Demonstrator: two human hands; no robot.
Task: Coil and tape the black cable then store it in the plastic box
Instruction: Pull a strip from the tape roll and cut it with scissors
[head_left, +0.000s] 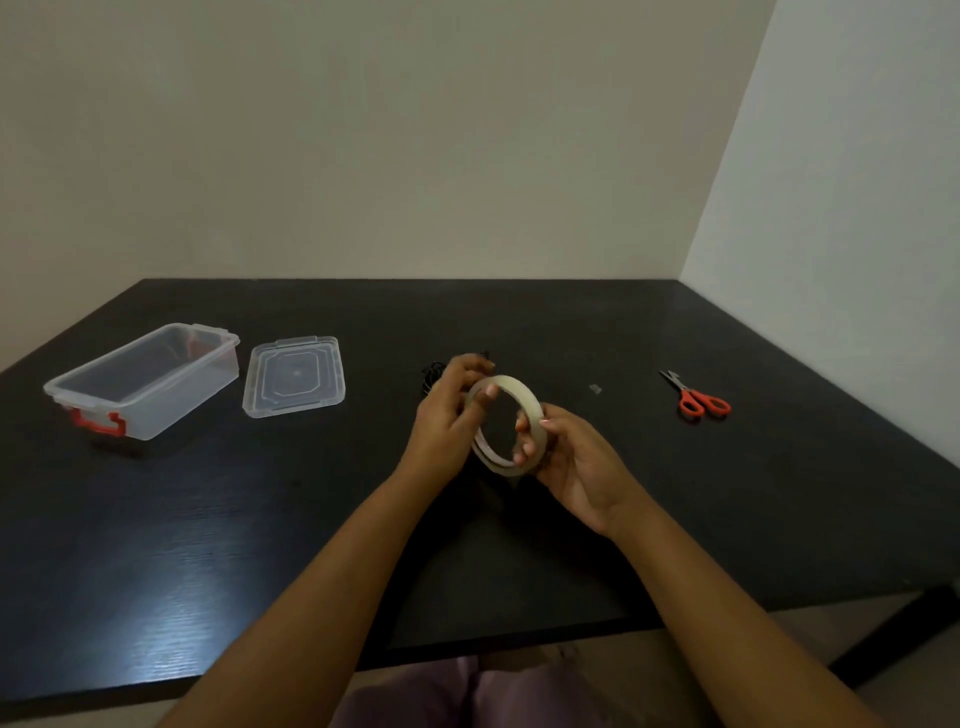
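Both hands gripping a clear tape roll (506, 423) above the black table (208, 519), left hand (447, 415) pinching its top edge, right hand (571, 460) holding its right side, black cable (434, 373) just behind, open plastic box (143, 382) far left, red scissors (698, 397) right.

Black table (208, 519), beige walls (415, 130), dim corner

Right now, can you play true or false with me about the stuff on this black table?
1. Both hands hold the tape roll. True: the left hand and right hand grip it above the table.
2. The plastic box has its lid on. False: the lid lies flat beside it, to its right.
3. The scissors have red handles. True.
4. The scissors are in the right hand. False: they lie on the table, far to the right.
5. The black cable is inside the box. False: it lies on the table behind the left hand.
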